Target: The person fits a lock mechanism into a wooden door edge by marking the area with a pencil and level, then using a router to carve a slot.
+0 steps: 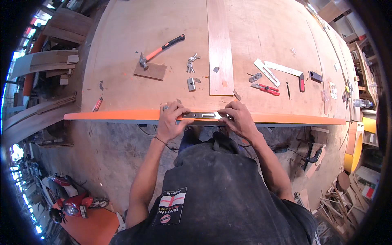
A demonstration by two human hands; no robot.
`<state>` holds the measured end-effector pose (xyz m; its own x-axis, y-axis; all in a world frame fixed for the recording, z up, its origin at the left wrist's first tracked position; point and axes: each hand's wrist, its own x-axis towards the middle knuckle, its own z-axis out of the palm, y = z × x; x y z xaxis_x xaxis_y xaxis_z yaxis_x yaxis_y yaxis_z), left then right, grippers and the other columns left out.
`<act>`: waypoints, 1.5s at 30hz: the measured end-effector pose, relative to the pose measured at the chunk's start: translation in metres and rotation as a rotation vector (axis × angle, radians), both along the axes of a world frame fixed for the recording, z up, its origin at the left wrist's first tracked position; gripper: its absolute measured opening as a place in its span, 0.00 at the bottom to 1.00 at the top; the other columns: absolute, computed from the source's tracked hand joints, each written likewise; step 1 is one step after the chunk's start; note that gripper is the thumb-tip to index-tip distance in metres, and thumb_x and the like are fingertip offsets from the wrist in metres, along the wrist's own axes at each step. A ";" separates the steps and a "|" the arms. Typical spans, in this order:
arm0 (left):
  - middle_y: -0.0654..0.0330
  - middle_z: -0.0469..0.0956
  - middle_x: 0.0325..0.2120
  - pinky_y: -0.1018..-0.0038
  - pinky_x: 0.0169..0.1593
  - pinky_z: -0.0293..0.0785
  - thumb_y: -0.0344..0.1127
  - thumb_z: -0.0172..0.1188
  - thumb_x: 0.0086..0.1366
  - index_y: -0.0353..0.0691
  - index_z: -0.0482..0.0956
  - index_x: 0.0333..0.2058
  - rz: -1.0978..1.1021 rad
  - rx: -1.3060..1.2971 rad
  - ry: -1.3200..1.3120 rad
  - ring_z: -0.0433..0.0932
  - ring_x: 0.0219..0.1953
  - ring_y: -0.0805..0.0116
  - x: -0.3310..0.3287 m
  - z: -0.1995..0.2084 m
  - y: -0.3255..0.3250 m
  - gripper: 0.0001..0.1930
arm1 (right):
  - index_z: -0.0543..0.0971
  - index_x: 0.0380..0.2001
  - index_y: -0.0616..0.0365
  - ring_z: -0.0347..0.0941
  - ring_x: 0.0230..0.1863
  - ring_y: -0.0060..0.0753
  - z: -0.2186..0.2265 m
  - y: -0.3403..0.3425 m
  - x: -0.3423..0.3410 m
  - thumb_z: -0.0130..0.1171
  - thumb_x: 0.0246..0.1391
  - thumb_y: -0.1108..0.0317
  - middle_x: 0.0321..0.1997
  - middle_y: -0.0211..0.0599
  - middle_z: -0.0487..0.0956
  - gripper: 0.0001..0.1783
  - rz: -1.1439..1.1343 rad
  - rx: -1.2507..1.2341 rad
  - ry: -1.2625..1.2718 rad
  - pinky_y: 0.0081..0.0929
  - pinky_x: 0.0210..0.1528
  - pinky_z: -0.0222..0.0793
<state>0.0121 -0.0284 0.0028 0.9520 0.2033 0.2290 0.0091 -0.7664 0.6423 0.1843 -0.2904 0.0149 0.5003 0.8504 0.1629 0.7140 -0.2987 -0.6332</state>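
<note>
Evidently, left hand (170, 119) and right hand (240, 119) grip the metal plate's (203, 115) ends; uneven pressure could skew it along the orange edge (290, 118).

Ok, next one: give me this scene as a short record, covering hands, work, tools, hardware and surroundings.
Left hand: thumb and fingers at the left end of a metal lock faceplate
Right hand: gripping its right end
Work: faceplate lies along the edge of an orange-edged panel
Surface: wooden worktable
Tools: claw hammer, red utility knife, try square, pencil
Hardware: keys, lock cylinder
Surroundings: red motorbike at lower left
</note>
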 end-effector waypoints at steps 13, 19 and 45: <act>0.57 0.76 0.36 0.62 0.51 0.72 0.31 0.71 0.59 0.37 0.85 0.40 -0.069 -0.004 0.035 0.77 0.44 0.55 0.004 0.003 0.006 0.11 | 0.80 0.43 0.53 0.76 0.45 0.40 0.002 0.004 0.006 0.65 0.59 0.64 0.40 0.34 0.77 0.11 0.162 -0.124 -0.348 0.39 0.45 0.76; 0.58 0.79 0.38 0.61 0.52 0.70 0.34 0.71 0.61 0.41 0.87 0.41 -0.022 -0.071 -0.094 0.79 0.44 0.56 0.002 0.009 0.004 0.10 | 0.79 0.41 0.53 0.79 0.46 0.44 0.013 0.002 0.005 0.71 0.56 0.67 0.40 0.37 0.78 0.12 0.101 -0.095 -0.266 0.41 0.48 0.77; 0.54 0.80 0.41 0.63 0.55 0.76 0.27 0.71 0.61 0.35 0.85 0.44 0.044 -0.219 0.006 0.79 0.50 0.54 -0.001 0.019 0.001 0.12 | 0.80 0.38 0.52 0.77 0.45 0.38 0.026 0.017 0.016 0.63 0.58 0.64 0.35 0.32 0.81 0.07 0.241 -0.184 -0.283 0.37 0.47 0.75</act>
<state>0.0115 -0.0270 0.0219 0.9423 0.2892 0.1689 0.0443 -0.6076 0.7930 0.2000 -0.2731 0.0407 0.2408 0.9655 0.0994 0.9157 -0.1920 -0.3531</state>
